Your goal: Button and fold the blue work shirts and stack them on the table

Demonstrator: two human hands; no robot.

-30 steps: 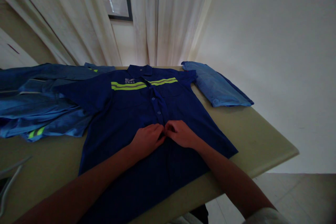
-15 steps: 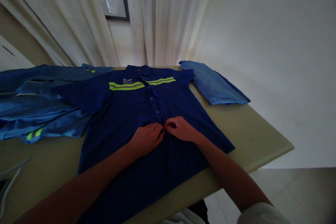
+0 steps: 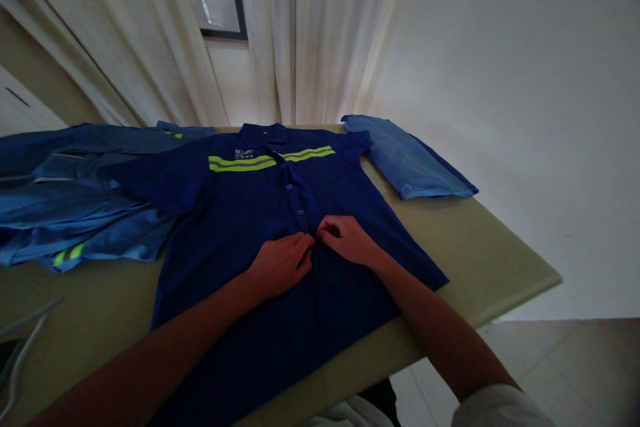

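A dark blue short-sleeved work shirt (image 3: 240, 213) lies spread face up, its collar at the far side. A yellow-green reflective band (image 3: 243, 164) crosses the chest, with pale lettering above it on the left. Down the front runs the button placket, with several buttons showing above my hands. My left hand (image 3: 283, 263) is closed on the placket edge around mid-shirt. Just right of it, my right hand (image 3: 347, 238) pinches the cloth at the same opening, thumb and forefinger curled together. Whatever button lies between the fingertips is hidden.
Lighter blue garments with reflective strips (image 3: 90, 207) are heaped at the left of the table (image 3: 480, 253). A folded light blue garment (image 3: 400, 153) lies at the far right corner. A white cable-like loop (image 3: 25, 360) is at the near left. Curtains and a wall stand behind.
My right hand has shifted slightly up and to the right, a little apart from the left fingertips. My left hand has stayed nearly in place on the shirt.
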